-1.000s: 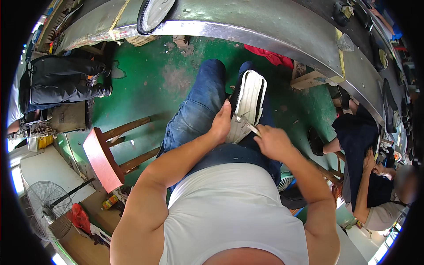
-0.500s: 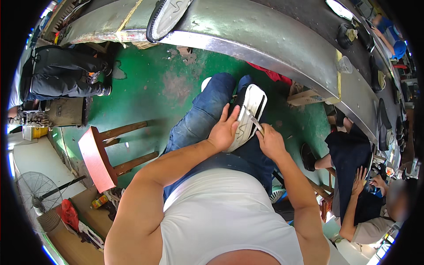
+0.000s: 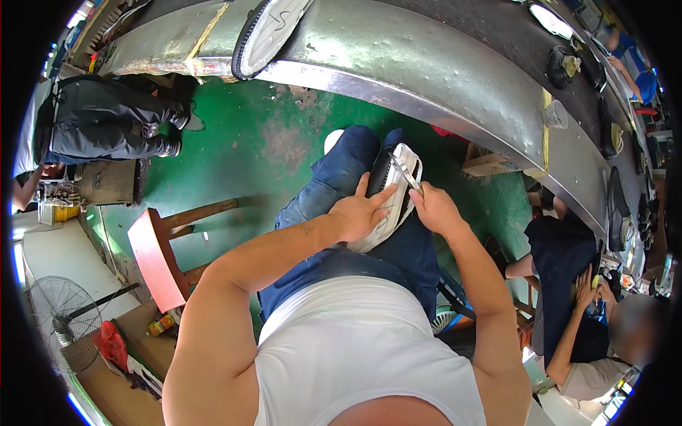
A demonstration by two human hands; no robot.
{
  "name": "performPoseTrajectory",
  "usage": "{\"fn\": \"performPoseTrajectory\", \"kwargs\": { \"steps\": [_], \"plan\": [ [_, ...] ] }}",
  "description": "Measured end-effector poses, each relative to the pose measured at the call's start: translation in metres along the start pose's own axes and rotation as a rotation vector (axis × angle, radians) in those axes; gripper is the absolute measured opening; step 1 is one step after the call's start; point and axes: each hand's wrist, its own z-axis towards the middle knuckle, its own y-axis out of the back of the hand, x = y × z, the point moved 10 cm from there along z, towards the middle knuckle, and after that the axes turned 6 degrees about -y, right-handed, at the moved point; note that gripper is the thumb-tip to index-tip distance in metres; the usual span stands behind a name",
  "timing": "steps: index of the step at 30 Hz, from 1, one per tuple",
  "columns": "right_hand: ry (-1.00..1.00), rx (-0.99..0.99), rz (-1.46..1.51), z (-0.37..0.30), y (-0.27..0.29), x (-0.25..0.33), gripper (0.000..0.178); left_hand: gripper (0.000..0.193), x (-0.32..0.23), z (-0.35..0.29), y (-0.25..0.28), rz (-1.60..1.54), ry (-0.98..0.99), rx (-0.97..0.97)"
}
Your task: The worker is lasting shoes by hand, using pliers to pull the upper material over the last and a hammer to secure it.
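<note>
Chiefly, the risk judged here is a slip: the metal tool (image 3: 403, 171) could skid off the shoe (image 3: 388, 226) and catch the left hand (image 3: 355, 216), whose fingers lie close beside it. The likely cause would be the shoe rolling on the thighs, since the legs (image 3: 339, 160) give an uneven support and the left hand presses rather than grips. Scoring of the pale sole is a lesser concern, should the tip dig in.

As to position, the shoe rests sole-up across the lap, slanting away from the body, between the two hands. The left hand is spread, unclenched, its fingers laid over the shoe's left side. The right hand (image 3: 436, 211) is closed around the tool's near end, just beside the shoe's right edge. Whether the tip touches cannot be told.
</note>
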Motion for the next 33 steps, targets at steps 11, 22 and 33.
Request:
{"fn": "performPoseTrajectory", "kwargs": {
  "steps": [11, 22, 33],
  "plan": [
    [-0.032, 0.158, -0.003, -0.069, -0.033, -0.008, 0.045, 0.095, 0.027, -0.033, -0.026, -0.562, -0.066, -0.239],
    [-0.284, -0.29, 1.105, -0.159, -0.077, -0.09, 0.04, 0.068, -0.114, -0.085, 0.161, -0.039, -0.676, -0.479],
    [-0.249, 0.034, 0.568, -0.124, -0.005, -0.036, 0.031, 0.059, 0.031, 0.061, 0.019, -0.468, -0.157, -0.276]
  ]
}}
